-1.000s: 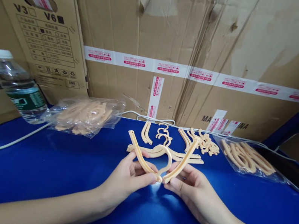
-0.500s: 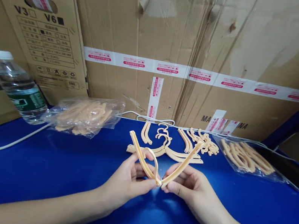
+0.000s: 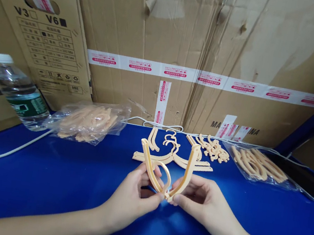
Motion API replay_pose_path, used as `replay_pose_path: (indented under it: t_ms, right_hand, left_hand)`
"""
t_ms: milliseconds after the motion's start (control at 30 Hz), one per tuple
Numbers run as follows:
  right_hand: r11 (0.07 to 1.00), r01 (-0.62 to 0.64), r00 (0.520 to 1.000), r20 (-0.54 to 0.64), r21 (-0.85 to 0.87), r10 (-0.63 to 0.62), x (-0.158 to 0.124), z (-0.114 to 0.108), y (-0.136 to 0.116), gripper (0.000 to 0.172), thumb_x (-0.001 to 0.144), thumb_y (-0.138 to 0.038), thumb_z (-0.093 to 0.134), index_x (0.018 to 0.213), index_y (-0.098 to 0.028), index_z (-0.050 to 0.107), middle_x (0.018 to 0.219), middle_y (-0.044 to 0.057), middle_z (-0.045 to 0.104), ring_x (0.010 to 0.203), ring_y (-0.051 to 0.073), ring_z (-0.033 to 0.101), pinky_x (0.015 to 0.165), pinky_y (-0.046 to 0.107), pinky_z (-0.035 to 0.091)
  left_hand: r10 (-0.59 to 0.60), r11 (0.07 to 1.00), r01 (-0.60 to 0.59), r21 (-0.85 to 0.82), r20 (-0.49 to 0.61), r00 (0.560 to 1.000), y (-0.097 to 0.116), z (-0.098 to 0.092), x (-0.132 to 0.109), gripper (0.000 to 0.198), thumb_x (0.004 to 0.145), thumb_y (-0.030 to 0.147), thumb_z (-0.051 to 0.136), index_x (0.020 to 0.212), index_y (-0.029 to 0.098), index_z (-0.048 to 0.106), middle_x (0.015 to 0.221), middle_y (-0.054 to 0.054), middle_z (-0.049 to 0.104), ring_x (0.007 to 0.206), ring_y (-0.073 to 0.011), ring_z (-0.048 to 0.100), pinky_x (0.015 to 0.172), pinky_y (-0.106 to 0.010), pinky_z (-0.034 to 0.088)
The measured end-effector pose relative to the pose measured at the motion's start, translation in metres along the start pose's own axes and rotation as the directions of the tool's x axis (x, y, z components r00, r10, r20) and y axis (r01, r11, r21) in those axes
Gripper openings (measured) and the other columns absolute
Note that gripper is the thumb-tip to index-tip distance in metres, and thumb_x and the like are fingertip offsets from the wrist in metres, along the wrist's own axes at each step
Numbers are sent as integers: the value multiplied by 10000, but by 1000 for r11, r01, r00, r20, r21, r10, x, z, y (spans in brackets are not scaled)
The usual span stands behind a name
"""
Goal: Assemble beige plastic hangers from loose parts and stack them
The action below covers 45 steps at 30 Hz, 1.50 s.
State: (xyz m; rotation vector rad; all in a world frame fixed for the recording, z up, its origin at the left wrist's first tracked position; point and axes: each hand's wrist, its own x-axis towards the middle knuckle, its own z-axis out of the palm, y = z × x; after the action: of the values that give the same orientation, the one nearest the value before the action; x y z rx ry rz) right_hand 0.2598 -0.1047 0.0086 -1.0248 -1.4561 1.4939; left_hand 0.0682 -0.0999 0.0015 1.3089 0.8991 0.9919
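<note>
Both my hands hold one beige folding plastic hanger (image 3: 187, 170) just above the blue table (image 3: 44, 179). My left hand (image 3: 134, 196) pinches its left arm near the central joint, and my right hand (image 3: 200, 201) pinches its right arm. The two arms rise from the joint in a narrow V, with the hook curled between them. Behind my hands an unfolded beige hanger (image 3: 172, 158) lies flat on the table.
Loose beige hanger parts (image 3: 214, 149) lie at the back. A clear bag of parts (image 3: 90, 120) sits back left, another bag (image 3: 257, 164) back right. A water bottle (image 3: 19, 90) stands far left beside a white cable (image 3: 3, 154). Cardboard boxes (image 3: 173, 36) wall the back.
The hanger's two arms have swung inward and upward, from a wide V to a narrow one. Both hands have drawn slightly toward me and closer together.
</note>
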Motion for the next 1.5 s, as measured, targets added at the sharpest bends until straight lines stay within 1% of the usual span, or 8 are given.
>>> replay_pose_path:
  t_ms: [300,500,733,1000,1133,1267,1400,1500]
  right_hand:
    - [1000,13,998,-64,18,-12,3,5,1,278,625,-277,852,765,-168,638,659,-14,714,613,112,667,636,211,541]
    - [966,119,993,34,-229,-114,11,-38,-24,229,697,-328,817,720,-162,661,632,-1,676,572,108,605,551,209,474]
    - [713,308,952,199,-630,-235,24,-93,-35,273,764,-425,756,817,-159,732,789,69,735,744,194,666,680,296,499]
    - [379,347,937,302,-858,-173,26,-95,-35,78,805,-244,644,793,-184,693,748,35,690,705,174,620,655,287,450]
    - [309,392,919,354,-867,-174,26,-95,-37,59,776,-145,635,772,-194,668,789,40,679,769,184,612,720,304,448]
    - [291,358,933,325,-887,-156,28,-98,-34,36,781,-165,667,750,-184,664,788,44,667,736,175,601,676,283,438]
    - [286,302,953,278,-909,-121,29,-101,-28,29,801,-176,656,776,-186,667,736,25,652,680,161,583,624,263,422]
    - [301,254,966,230,-919,-114,30,-101,-26,27,807,-210,664,817,-185,666,708,14,641,643,155,573,596,258,415]
  left_hand:
    - [6,1000,-7,-27,-50,999,0,-1,-1,311,681,165,747,894,187,522,755,9,712,751,-152,667,730,-274,528]
    - [-28,997,17,-77,-144,989,8,-16,11,331,647,247,812,823,168,543,724,7,704,690,-129,642,684,-251,516]
    - [55,998,-59,-8,-266,962,9,-38,25,320,662,302,805,831,164,571,656,30,651,644,-120,604,655,-239,486]
    - [313,934,-200,298,-404,860,5,-46,28,243,738,332,719,846,181,562,806,-13,661,795,-175,650,750,-290,508]
    - [365,897,-194,397,-418,832,-1,-51,32,187,762,291,662,880,195,553,896,-37,660,897,-210,642,846,-361,498]
    - [419,814,-233,532,-262,869,-1,-47,27,112,756,171,619,863,203,618,949,-42,659,986,-242,601,952,-426,434]
    - [429,494,-400,772,184,884,2,-38,16,196,829,111,515,960,214,618,1120,-69,667,1137,-266,550,1055,-517,341]
    - [368,305,-423,854,304,879,2,-36,12,226,870,114,485,1035,226,591,1220,-69,650,1219,-267,517,1120,-576,238]
